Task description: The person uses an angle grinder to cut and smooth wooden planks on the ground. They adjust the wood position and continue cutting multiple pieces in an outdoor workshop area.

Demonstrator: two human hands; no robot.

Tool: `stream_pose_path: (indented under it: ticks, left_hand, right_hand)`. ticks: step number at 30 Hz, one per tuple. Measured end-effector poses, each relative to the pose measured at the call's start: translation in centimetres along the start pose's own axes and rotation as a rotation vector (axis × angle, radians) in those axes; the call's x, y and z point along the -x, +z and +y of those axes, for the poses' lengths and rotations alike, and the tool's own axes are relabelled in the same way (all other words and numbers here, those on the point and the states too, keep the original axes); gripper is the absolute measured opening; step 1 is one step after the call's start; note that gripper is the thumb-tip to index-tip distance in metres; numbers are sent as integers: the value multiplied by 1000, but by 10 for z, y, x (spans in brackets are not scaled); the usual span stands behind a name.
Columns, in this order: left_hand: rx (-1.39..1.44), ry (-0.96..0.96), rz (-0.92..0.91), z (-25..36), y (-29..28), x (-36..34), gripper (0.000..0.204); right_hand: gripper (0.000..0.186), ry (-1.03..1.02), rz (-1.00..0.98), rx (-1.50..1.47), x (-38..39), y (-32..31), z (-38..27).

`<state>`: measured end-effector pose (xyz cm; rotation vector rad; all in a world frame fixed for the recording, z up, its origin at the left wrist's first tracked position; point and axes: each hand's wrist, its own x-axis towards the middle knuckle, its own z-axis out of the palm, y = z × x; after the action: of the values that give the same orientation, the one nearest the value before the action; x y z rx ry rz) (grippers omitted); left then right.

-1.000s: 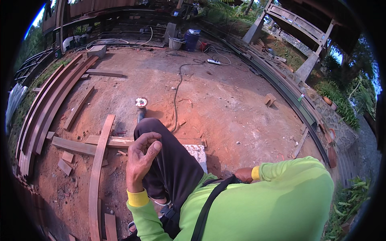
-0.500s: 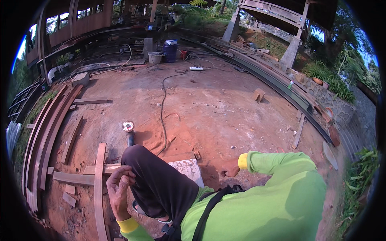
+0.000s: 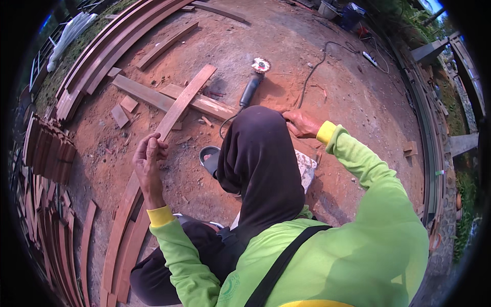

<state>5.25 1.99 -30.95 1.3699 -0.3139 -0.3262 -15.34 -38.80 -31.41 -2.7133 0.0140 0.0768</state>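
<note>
My left hand (image 3: 149, 162) is raised beside the near end of a crossing wooden plank (image 3: 186, 100). Its fingers are curled in toward the thumb, and I cannot make out anything between them. At the right side of my bent knee (image 3: 261, 133) is my right hand (image 3: 303, 124), its fingers pointing left and somewhat apart, with no object visible in it. Beyond the knee an angle grinder (image 3: 249, 91) with a toothed round blade lies on the reddish ground. The plank rests across other boards (image 3: 140, 92) left of the grinder.
Long timber pieces (image 3: 102, 56) lie at the upper left, and a stack of boards (image 3: 48, 148) stands at the left. A white speckled block (image 3: 306, 166) is by my right knee. A black cable (image 3: 312, 71) runs toward a power strip (image 3: 369, 59). Dark metal beams (image 3: 422, 123) line the right.
My view has swung down and to the left, bringing more boards into sight. My right hand has come in toward the knee, with its fingers reaching out. The left hand stays raised and curled.
</note>
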Motion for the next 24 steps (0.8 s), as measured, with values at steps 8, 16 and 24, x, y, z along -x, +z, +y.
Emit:
stream_pose_path:
  ticks: [8, 16, 24]
  left_hand:
    - [-554, -229, 409, -92, -112, 18, 41]
    - [-1214, -191, 284, -148, -191, 26, 63]
    - [-1463, -141, 21, -188, -243, 31, 80]
  right_hand:
    - [24, -74, -182, -184, -163, 105, -39]
    - [42, -266, -41, -70, -257, 189, -41]
    - [57, -204, 69, 191, -353, 235, -44]
